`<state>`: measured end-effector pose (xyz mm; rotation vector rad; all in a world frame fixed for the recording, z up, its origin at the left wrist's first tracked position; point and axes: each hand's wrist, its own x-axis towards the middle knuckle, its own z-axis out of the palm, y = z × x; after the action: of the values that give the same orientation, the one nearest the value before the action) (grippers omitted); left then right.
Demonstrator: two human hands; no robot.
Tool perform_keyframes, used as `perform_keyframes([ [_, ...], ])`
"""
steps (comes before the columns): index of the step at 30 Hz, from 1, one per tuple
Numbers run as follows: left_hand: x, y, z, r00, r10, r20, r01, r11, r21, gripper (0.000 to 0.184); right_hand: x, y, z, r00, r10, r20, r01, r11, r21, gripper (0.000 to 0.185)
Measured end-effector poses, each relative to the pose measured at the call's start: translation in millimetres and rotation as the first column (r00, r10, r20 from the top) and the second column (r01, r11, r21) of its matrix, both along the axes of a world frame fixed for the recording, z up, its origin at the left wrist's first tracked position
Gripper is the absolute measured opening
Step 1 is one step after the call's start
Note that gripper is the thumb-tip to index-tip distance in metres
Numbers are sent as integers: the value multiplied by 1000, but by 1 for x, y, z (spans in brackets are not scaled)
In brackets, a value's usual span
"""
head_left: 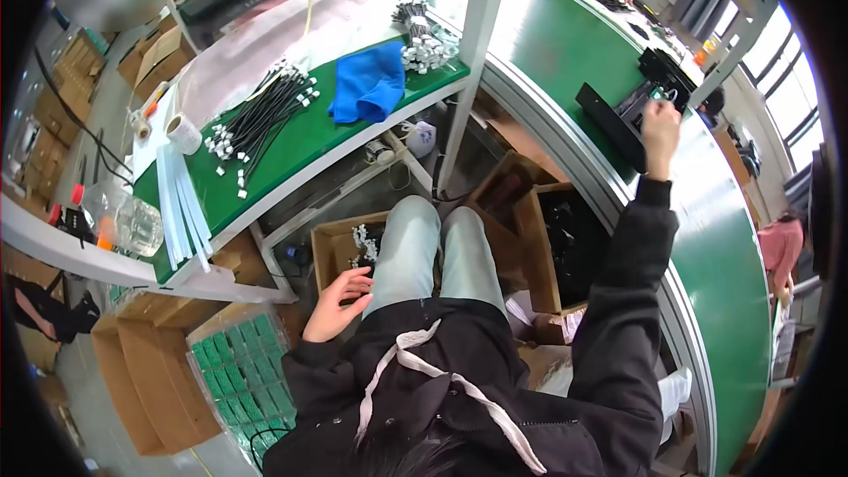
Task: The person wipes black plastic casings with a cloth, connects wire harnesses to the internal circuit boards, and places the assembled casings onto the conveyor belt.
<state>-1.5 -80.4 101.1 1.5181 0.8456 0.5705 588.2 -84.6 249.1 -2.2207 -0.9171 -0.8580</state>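
Note:
My right hand [661, 130] reaches out over the green conveyor on the right, its fingers closed at the edge of a black housing [632, 111]. What they grip, if anything, is hidden. Another black part [667, 71] lies just beyond it. My left hand [338, 306] is held near my lap with fingers apart and nothing in it. It is closest to my thigh and a cardboard box [329, 256] that has small white connectors and black cables inside.
A green bench [291, 155] on the left carries black cables with white connectors [265, 110], a blue cloth [369, 82], a tape roll [183, 134] and pale strips [179, 203]. A white post [477, 44] stands ahead. Below left is a tray of green boards [240, 371]. Co-workers are nearby.

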Motion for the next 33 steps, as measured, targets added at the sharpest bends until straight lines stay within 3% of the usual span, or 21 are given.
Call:
perform_keyframes([
  [1,5,0,-2,1000,-22,5,22,1000,4,42,-71,13,15,974,225,-26,-222,971,86,32],
  [2,11,1,-3,999,-47,4,47,999,4,42,-113,29,12,858,485,-169,-475,874,98,28],
  [3,15,0,-2,997,-74,-2,74,997,2,41,-138,57,-11,653,649,-391,-586,760,281,27],
  [5,23,-3,4,995,-101,8,101,995,18,39,-206,109,-40,208,643,-737,-615,672,413,40],
  [6,24,-6,9,994,-109,0,109,994,25,39,-232,132,-42,333,564,-756,-690,692,213,49],
  [8,19,-12,20,994,-97,-54,100,993,57,39,-279,174,-52,707,487,-513,-591,805,-51,53],
  [10,4,-24,26,998,-45,-53,46,999,25,38,-304,199,-60,716,519,-467,-591,807,-8,52],
  [12,-10,-29,29,1000,20,-22,-20,1000,-14,38,-312,222,-64,657,530,-536,-662,746,-75,56],
  [14,-28,-36,24,997,82,-11,-82,993,-80,37,-313,237,-67,585,563,-584,-673,739,38,50],
  [15,-36,-37,20,995,99,-9,-99,990,-96,37,-307,260,-78,448,658,-605,-701,678,219,42],
  [16,-39,-39,19,993,118,-4,-118,987,-113,37,-313,259,-65,169,747,-643,-668,566,482,31],
  [17,-39,-39,19,988,150,22,-146,981,-128,35,-314,250,-59,-197,782,-591,-582,392,712,28],
  [18,-36,-38,21,988,146,47,-140,985,-103,36,-320,219,-37,-524,737,-427,-394,235,889,25],
  [20,-25,-33,25,985,140,104,-134,989,-61,37,-328,173,-13,-759,573,-310,-171,284,943,12],
  [22,-10,-25,32,971,114,210,-114,993,-12,53,-338,141,-16,-818,532,-218,-98,245,965,13],
  [24,7,-16,42,938,107,331,-144,986,87,72,-347,112,-33,-853,490,-180,-120,151,981,27],
  [27,19,-6,24,740,13,672,-162,974,160,67,-365,63,-60,-871,398,-287,-189,268,945,32],
  [30,13,-20,30,705,328,629,-215,944,-251,64,-379,32,-92,-875,323,-362,-222,396,891,30],
  [31,23,-21,41,751,411,517,-271,906,-325,66,-380,31,-97,-842,331,-427,-287,396,872,32],
  [33,31,-25,32,720,464,515,-337,884,-325,60,-374,31,-102,-795,344,-499,-410,301,861,36],
])
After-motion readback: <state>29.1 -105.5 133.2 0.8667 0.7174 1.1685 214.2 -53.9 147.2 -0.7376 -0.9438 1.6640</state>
